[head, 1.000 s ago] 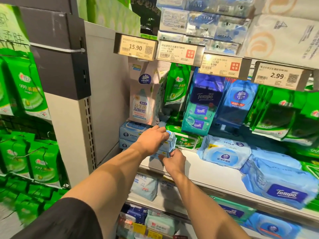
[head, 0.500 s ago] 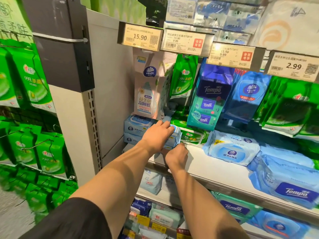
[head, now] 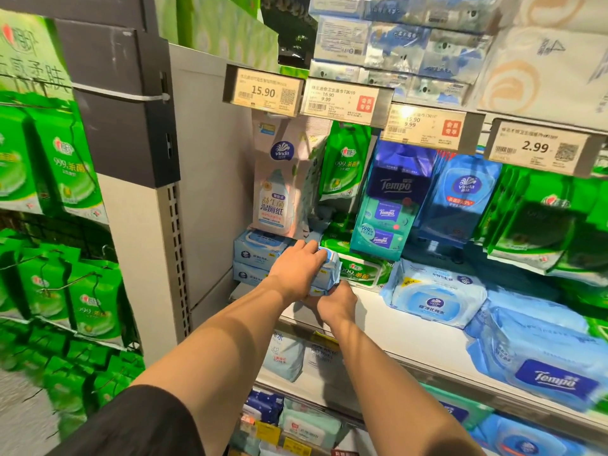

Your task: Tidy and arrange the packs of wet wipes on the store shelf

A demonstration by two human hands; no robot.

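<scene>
Your left hand (head: 297,270) lies palm-down over the top of a pale blue pack of wet wipes (head: 324,274), fingers curled over its far edge and clamped on it. Your right hand (head: 335,302) sits just below and in front, gripping the same pack from underneath; its fingers are mostly hidden beneath the pack, so you can see only the back of the hand and the knuckles pressed against the wrapper. The pack is held between both hands a little left of the frame's centre, above the front part of the white shelf (head: 411,334).

Just left of your hands, two more pale blue packs (head: 256,258) sit stacked against the grey side panel. Behind them stands a tall pink and white Vinda pouch (head: 279,179). Right of the held pack, touching or nearly touching it, a green pack (head: 360,269) lies flat. Further right lies a light blue Vinda pack (head: 434,296), and in the lower right of the frame a large blue Tempo pack (head: 543,366). Hanging blue and teal Tempo packs (head: 388,205) fill the back centre, with yellow price tags (head: 263,92) along the shelf edge above, the leftmost reading 15.90.
</scene>
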